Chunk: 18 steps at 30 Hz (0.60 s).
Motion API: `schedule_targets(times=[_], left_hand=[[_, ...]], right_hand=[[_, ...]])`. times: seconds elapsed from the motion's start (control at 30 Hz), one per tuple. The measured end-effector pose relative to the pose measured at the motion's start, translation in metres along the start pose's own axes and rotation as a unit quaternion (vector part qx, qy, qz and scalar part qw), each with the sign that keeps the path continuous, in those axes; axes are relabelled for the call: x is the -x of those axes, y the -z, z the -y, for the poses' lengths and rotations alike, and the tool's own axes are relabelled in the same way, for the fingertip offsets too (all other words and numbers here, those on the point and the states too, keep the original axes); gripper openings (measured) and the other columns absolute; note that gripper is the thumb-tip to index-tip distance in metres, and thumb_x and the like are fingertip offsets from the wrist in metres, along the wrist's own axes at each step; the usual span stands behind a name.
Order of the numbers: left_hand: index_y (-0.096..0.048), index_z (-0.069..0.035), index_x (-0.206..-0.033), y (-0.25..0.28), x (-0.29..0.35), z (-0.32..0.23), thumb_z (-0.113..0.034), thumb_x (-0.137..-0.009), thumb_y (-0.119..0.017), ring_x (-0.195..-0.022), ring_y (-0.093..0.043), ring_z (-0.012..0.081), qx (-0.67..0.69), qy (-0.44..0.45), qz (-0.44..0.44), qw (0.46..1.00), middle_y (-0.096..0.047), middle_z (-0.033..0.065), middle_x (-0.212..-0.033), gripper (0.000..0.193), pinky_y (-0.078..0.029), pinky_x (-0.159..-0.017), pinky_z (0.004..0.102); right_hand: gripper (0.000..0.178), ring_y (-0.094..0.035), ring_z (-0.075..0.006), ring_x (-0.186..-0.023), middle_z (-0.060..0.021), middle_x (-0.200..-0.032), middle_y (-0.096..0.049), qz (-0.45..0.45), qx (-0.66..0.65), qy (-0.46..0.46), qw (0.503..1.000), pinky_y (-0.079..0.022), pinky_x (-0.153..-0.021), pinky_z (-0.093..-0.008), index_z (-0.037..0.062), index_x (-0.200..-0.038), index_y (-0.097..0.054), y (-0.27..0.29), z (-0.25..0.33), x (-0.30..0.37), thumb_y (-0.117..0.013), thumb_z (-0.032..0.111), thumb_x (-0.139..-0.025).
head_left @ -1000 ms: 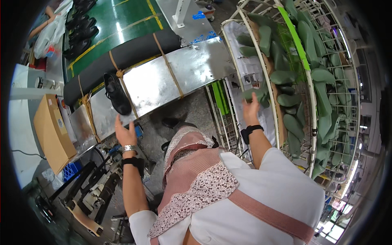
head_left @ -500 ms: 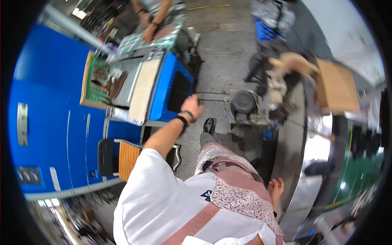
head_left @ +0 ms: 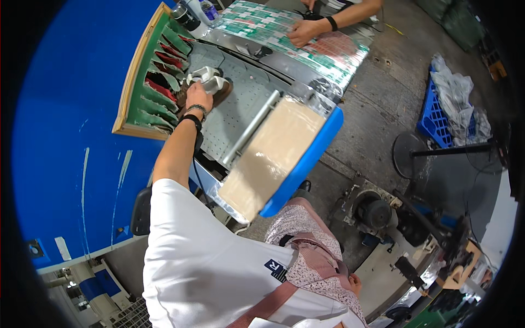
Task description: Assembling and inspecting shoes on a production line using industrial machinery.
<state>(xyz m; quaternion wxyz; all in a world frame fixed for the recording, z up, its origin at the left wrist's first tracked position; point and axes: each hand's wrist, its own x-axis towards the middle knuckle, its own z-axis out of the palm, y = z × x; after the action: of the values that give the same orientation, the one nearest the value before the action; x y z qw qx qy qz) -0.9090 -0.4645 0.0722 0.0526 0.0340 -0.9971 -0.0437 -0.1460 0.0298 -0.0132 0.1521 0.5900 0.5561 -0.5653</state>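
Observation:
My left hand (head_left: 198,98) reaches onto a perforated metal bed (head_left: 235,104) at the mouth of a blue machine. Its fingers are closed at a brown shoe (head_left: 222,94) with white, crumpled-looking material at its top. The hand hides part of the shoe, so its exact shape is unclear. Behind the shoe hangs a curtain of green and red strips (head_left: 158,90) in a wooden frame (head_left: 131,87). My right hand (head_left: 355,284) hangs low beside my pink patterned apron (head_left: 317,257), over the right-hand bench; its fingers are mostly hidden.
A tan padded board (head_left: 273,158) with a blue edge (head_left: 306,164) fronts the machine. Across a green-and-white covered table (head_left: 257,24), another person's hands (head_left: 306,30) work. Right of the aisle stand a blue crate (head_left: 432,112) with clear plastic and a motor (head_left: 374,210).
I have moved closer to the blue machine, and my view has turned. My left hand has gone from the open aisle to the brown shoe on the metal bed. My right hand has stayed low.

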Motion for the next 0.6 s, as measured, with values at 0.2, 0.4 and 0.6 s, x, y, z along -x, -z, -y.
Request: schedule_targets(times=[0.2, 0.4, 0.6], left_hand=[[-0.053, -0.002, -0.130, -0.032, -0.078, -0.002, -0.026, -0.085, -0.062, -0.126, -0.053, 0.0353, -0.050, -0.058, 0.090, 0.993, -0.058, 0.0238, -0.130, 0.052, -0.044, -0.103, 0.0458], [-0.069, -0.009, -0.108, -0.009, -0.076, 0.017, -0.035, -0.089, -0.053, -0.100, -0.066, 0.0414, -0.148, -0.109, 0.161, 0.970, -0.069, 0.0221, -0.103, 0.036, -0.051, -0.085, 0.0507], [-0.065, 0.004, -0.100, 0.120, 0.021, -0.142, -0.012, -0.084, -0.058, -0.075, -0.064, 0.0373, 0.211, -0.365, 0.006, 0.907, -0.068, 0.0234, -0.085, 0.024, -0.048, -0.071, 0.0453]], right_hand=[[0.029, -0.061, -0.0147, -0.063, -0.0094, -0.086, -0.063, -0.050, -0.176, -0.031, 0.983, -0.050, -0.051, -0.0283, 0.0002, -0.123, -0.050, -0.046, 0.030, -0.005, -0.052, 0.006, -0.095], [0.032, -0.060, -0.0120, -0.067, -0.0029, -0.078, -0.063, -0.108, 0.097, 0.094, 0.985, -0.050, -0.061, -0.0279, -0.0022, -0.114, -0.063, -0.073, 0.049, -0.009, -0.065, 0.015, -0.087], [0.039, -0.070, -0.0237, -0.090, -0.0142, -0.099, -0.071, -0.189, 0.037, 0.150, 0.970, -0.054, -0.081, -0.0345, 0.0042, -0.119, -0.064, -0.075, 0.112, -0.006, -0.066, 0.026, -0.087]])
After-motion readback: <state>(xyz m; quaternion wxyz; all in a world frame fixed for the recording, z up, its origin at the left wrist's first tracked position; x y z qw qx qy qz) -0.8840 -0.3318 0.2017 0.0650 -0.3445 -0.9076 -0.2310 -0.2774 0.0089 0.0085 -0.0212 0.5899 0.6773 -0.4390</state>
